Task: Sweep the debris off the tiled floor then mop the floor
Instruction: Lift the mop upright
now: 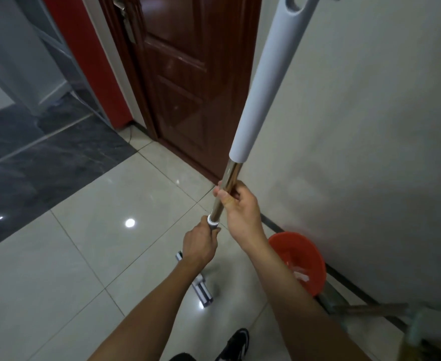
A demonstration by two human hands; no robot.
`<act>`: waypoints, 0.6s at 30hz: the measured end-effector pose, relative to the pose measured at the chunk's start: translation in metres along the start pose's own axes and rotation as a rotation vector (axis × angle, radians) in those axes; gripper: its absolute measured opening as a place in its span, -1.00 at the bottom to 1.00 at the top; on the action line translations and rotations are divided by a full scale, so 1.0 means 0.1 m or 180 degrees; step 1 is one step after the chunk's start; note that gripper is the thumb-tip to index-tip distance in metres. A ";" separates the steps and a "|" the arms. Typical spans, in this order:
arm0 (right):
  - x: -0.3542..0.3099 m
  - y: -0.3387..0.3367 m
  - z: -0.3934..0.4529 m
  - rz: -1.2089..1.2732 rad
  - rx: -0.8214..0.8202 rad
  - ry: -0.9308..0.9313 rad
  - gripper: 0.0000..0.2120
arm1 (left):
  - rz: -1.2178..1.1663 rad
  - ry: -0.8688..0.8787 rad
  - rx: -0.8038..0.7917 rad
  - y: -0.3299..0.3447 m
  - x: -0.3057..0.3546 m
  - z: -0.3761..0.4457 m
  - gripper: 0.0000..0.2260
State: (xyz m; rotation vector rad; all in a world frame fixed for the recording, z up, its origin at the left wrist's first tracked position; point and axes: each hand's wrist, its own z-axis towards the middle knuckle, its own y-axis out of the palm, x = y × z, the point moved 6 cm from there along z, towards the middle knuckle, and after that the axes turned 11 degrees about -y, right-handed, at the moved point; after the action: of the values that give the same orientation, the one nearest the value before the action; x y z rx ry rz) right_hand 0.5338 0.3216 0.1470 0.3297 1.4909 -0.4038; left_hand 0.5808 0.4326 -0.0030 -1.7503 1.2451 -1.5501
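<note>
A mop stands nearly upright in front of me, with a white upper handle [263,82] above a shiny metal shaft [229,181]. My right hand [240,207] grips the metal shaft. Just below, my left hand [199,243] is closed around the shaft under a white collar [212,222]. The flat grey-and-white mop head [201,287] rests on the pale tiled floor [89,246], partly hidden by my left forearm. I see no debris on the tiles.
A red bucket [298,259] holding water stands by the white wall at the right. A broom or dustpan handle [365,308] lies along the skirting. A brown door [183,74] is ahead, dark tiles [32,157] at the left. My shoe [233,345] shows at the bottom.
</note>
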 end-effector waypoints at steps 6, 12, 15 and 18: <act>-0.17 -0.39 0.70 -0.0051 0.0181 -0.0265 -0.92 | -0.0319 -0.0028 -0.0012 -0.03 0.69 0.58 -0.79; -0.15 -0.67 1.34 0.0044 0.0432 -0.0351 -0.91 | -0.0644 -0.0078 -0.0172 0.08 1.18 1.20 -0.73; -0.18 -0.75 1.69 0.0014 0.0530 -0.0439 -0.89 | -0.0809 -0.0008 -0.0213 0.10 1.37 1.55 -0.73; -0.18 -0.79 2.05 -0.0015 0.0591 -0.0490 -0.85 | -0.0860 0.0096 -0.0308 0.13 1.54 1.92 -0.75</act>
State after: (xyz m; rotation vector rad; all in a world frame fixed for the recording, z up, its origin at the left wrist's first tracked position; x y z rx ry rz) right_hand 0.6795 0.1593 0.1799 0.4324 1.3071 -0.5609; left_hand 0.7502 0.2545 0.0185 -2.0337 1.1520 -1.6940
